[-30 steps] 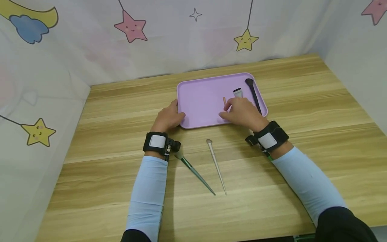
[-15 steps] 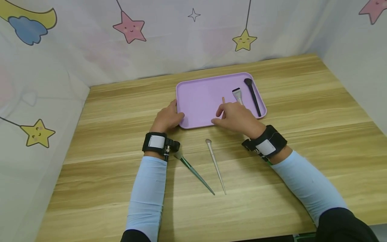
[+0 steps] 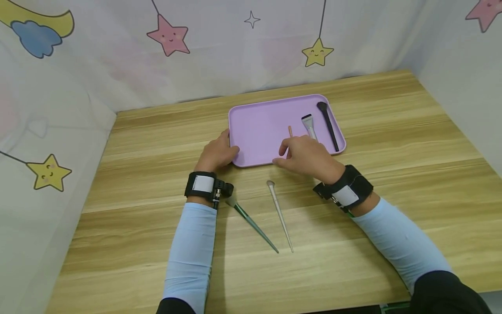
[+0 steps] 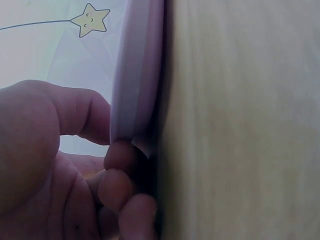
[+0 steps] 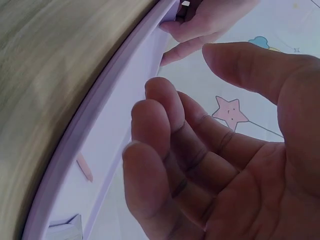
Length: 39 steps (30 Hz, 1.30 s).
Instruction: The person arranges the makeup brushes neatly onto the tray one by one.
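Note:
My left hand grips the near left corner of a purple tray. In the left wrist view the thumb lies over the tray's rim and the fingers curl against its edge. My right hand hovers over the tray's front edge with relaxed fingers and holds nothing. On the tray lie a black brush, a flat silver brush and a short orange stick, all just beyond the right hand. The stick also shows in the right wrist view.
Two long brushes lie on the wooden table between my forearms: a pale silver one and a green-handled one. A curtain with star prints closes off the back and both sides.
My right hand has drawn back toward me and to the left, leaving the flat silver brush and the orange stick uncovered on the tray. The left hand has kept its hold on the tray corner.

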Tool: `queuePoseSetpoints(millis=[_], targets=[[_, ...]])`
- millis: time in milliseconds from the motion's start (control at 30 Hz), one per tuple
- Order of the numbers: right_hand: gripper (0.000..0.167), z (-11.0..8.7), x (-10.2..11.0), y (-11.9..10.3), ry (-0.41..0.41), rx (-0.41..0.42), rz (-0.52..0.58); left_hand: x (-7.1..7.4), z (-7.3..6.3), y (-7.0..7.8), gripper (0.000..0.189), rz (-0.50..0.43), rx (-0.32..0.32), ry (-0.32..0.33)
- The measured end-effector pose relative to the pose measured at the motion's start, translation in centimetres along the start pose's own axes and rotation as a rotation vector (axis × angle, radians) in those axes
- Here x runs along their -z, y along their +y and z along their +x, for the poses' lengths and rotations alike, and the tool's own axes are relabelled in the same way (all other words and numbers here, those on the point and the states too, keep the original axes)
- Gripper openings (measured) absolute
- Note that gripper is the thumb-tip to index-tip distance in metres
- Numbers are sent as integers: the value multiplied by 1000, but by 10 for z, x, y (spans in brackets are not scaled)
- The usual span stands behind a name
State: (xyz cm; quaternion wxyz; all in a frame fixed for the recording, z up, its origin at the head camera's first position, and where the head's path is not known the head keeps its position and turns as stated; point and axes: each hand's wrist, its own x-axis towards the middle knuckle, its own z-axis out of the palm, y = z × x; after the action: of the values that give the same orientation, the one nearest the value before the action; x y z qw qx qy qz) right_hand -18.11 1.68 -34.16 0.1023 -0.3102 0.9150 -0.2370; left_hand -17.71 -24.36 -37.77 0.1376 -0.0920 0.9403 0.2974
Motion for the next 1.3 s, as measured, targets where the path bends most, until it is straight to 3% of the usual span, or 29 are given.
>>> queuePoseSetpoints(millis=[600, 967, 1300], targets=[[28, -7, 1, -9, -98, 23, -10, -2, 1, 0, 79, -26, 5, -12], [30, -10, 2, -14, -195, -23, -56, 0, -1, 2, 78, -11, 2, -10], [28, -13, 3, -16, -224, -9, -68, 0, 0, 2, 79, -5, 7, -16]])
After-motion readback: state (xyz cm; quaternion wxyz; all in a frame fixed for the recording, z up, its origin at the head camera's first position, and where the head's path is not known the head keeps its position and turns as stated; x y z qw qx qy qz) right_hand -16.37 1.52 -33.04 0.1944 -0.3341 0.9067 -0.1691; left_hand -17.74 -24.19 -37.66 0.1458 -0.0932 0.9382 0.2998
